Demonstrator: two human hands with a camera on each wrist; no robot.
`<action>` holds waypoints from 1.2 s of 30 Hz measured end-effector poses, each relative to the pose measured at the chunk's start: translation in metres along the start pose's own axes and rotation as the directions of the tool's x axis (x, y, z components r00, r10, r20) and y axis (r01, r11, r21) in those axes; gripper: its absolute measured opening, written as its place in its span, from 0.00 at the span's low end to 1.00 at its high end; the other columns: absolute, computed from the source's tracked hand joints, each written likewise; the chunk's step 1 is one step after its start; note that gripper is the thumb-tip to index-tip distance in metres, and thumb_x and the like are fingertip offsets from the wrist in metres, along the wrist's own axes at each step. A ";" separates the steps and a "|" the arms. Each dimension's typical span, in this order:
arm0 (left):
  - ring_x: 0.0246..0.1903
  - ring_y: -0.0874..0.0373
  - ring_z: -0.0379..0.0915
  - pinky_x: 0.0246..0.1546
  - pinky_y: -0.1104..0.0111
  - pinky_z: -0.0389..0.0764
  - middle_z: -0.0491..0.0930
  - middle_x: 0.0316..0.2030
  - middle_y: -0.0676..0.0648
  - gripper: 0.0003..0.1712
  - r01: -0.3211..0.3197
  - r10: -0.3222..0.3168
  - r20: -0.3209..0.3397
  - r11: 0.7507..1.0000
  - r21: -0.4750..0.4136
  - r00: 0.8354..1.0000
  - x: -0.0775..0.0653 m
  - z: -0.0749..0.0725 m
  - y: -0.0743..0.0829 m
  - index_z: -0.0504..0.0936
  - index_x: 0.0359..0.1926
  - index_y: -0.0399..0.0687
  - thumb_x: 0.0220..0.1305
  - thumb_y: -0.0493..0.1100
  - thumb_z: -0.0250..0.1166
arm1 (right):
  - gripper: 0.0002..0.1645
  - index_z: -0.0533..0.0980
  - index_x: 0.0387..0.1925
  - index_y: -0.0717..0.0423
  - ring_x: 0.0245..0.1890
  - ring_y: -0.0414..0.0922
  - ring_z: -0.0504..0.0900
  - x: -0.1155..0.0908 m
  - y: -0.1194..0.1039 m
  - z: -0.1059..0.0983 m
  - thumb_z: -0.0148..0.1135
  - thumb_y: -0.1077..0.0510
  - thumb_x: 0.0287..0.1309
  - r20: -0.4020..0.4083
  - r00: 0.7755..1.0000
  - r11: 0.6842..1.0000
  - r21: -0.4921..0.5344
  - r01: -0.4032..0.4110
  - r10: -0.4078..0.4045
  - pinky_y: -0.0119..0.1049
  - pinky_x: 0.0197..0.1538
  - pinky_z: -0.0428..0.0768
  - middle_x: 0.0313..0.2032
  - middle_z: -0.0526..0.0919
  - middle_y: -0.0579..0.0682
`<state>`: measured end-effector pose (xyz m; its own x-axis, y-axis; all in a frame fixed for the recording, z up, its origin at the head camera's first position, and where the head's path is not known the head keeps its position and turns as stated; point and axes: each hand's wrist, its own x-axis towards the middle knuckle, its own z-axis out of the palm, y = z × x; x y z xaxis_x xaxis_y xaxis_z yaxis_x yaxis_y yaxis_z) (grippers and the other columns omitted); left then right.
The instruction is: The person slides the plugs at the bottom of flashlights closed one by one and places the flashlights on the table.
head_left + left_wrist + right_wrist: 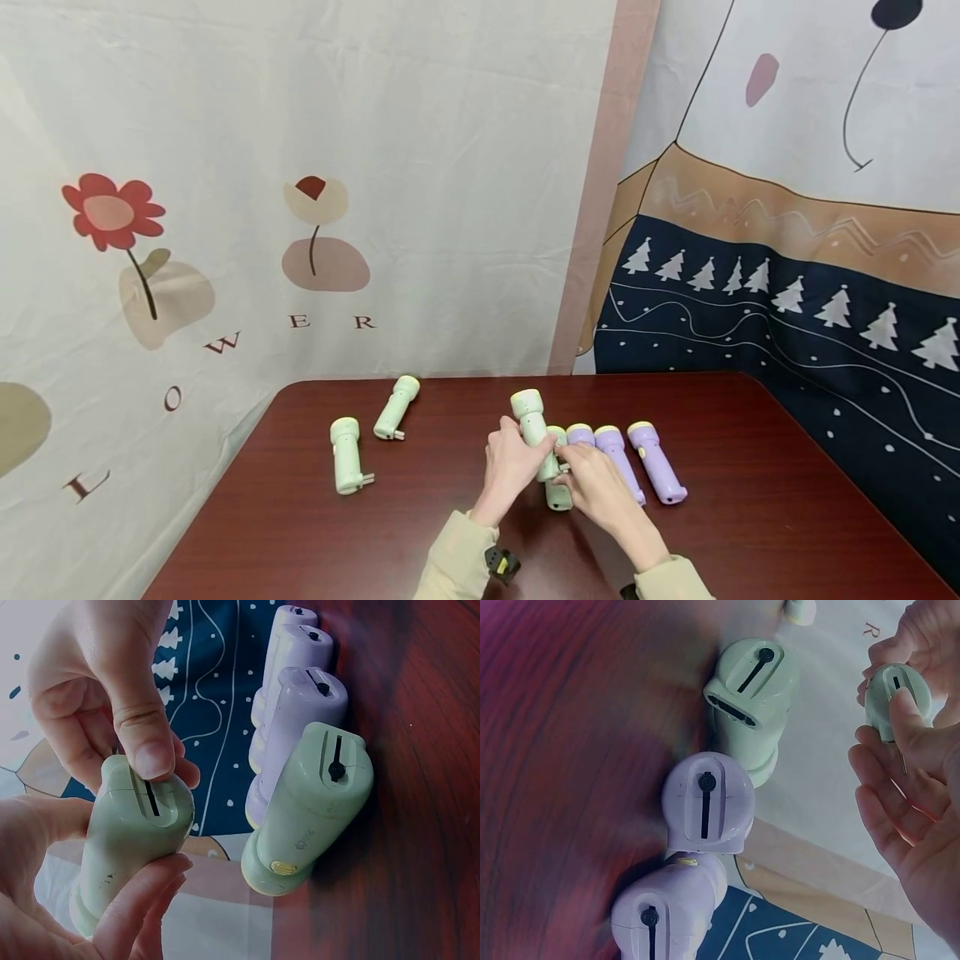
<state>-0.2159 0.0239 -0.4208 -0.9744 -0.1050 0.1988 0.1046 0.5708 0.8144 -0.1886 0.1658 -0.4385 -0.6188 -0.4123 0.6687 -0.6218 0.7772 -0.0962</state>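
A pale green flashlight (531, 421) is held above the table, its lens end tilted away from me. My left hand (510, 462) grips it round the body. At its tail end, my right hand (600, 487) pinches it, the thumb (150, 750) pressing by the black slot. Thin metal prongs (903, 760) stick out below the tail in the right wrist view. Just beneath the hands lies another green flashlight (315, 795), its slot and black slider facing me and no prongs showing.
To the right lie three purple flashlights (660, 471) in a row, one partly behind my right hand. Two green flashlights with prongs out, one nearer (347, 458) and one farther (396, 408), lie at left on the dark red table (300, 550). Printed cloth (450, 167) hangs behind.
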 end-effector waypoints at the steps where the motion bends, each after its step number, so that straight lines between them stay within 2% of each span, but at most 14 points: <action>1: 0.19 0.57 0.71 0.19 0.69 0.69 0.73 0.20 0.48 0.27 0.000 0.000 0.001 1.000 -0.001 1.000 0.000 0.000 0.000 0.71 0.31 0.41 0.43 0.56 0.73 | 0.19 0.75 0.28 0.57 0.26 0.40 0.75 0.000 0.000 0.000 0.77 0.65 0.32 -0.006 1.000 1.000 -0.002 0.001 -0.001 0.31 0.29 0.74 0.23 0.78 0.45; 18: 0.20 0.57 0.71 0.20 0.69 0.69 0.73 0.22 0.48 0.27 0.037 -0.036 0.024 0.999 -0.016 0.999 0.000 -0.002 0.001 0.70 0.31 0.42 0.44 0.56 0.73 | 0.22 0.77 0.31 0.60 0.28 0.41 0.77 0.001 -0.002 0.002 0.78 0.61 0.29 -0.028 0.999 0.998 -0.055 0.023 -0.025 0.35 0.35 0.76 0.25 0.81 0.45; 28: 0.21 0.57 0.71 0.20 0.69 0.69 0.73 0.22 0.48 0.27 0.042 -0.041 0.036 0.999 -0.013 0.998 0.001 -0.003 0.000 0.70 0.31 0.43 0.43 0.57 0.73 | 0.22 0.76 0.30 0.57 0.26 0.41 0.75 0.001 -0.002 0.001 0.78 0.58 0.31 0.005 1.000 0.998 -0.061 0.015 -0.015 0.32 0.30 0.74 0.23 0.79 0.44; 36: 0.21 0.57 0.71 0.21 0.69 0.69 0.73 0.23 0.48 0.27 0.068 -0.066 0.057 0.997 -0.025 0.996 0.000 -0.004 0.000 0.70 0.30 0.43 0.44 0.58 0.72 | 0.23 0.74 0.29 0.57 0.25 0.40 0.73 0.001 -0.002 0.001 0.79 0.57 0.30 -0.010 0.999 0.997 -0.073 0.039 -0.040 0.29 0.28 0.72 0.22 0.76 0.44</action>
<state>-0.2153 0.0205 -0.4185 -0.9889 -0.0960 0.1132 0.0435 0.5417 0.8394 -0.1888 0.1636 -0.4384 -0.5887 -0.4378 0.6795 -0.6087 0.7932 -0.0162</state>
